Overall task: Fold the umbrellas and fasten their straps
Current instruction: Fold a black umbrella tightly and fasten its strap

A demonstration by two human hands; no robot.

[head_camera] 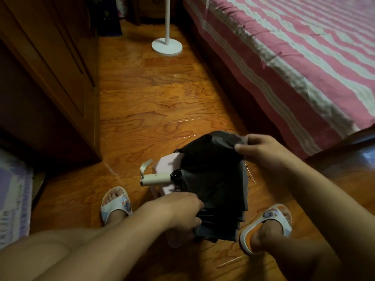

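The left hand (182,209) grips the near edge of a collapsed black umbrella (213,179); the right hand (257,151) pinches its far fabric corner. Between them it lies on the wooden floor (152,98), cream handle (155,179) pointing left.

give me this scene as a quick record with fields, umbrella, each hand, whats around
umbrella: black fabric folding umbrella with cream plastic handle, collapsed, canopy loose, lying over a pale pink item on the floor
strap: not visibly fastened
left hand: grips the near end of the black canopy
right hand: pinches the far edge of the canopy
floor: glossy orange-brown wooden floor
surroundings: pink and white striped bed at right, white round-based stand beyond, brown wooden wardrobe at left
feet: white slippers
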